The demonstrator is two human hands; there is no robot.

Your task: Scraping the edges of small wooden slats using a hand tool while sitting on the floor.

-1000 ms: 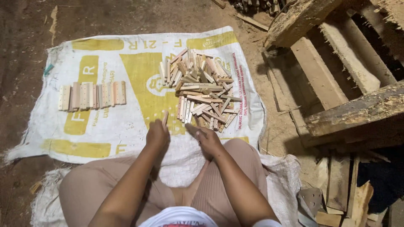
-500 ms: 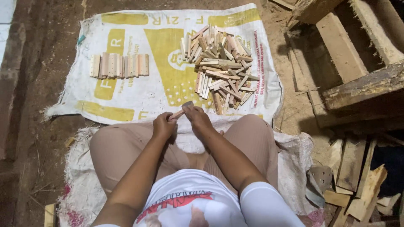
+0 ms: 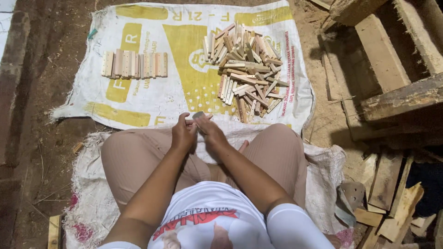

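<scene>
Left hand (image 3: pixel 183 135) grips a small wooden stick (image 3: pixel 190 122) while the right hand (image 3: pixel 210 130) presses a grey sanding pad (image 3: pixel 198 115) on it, seemingly mid-sanding; steady strokes are needed.

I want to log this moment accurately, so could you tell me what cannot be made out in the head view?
- Small wooden stick between left hand and right hand: mostly hidden by fingers.
- Small grey piece at the right fingertips: too small to identify.
- Loose pile of sticks: lower ones buried.
- Wooden frame: cut off by the right edge.
</scene>
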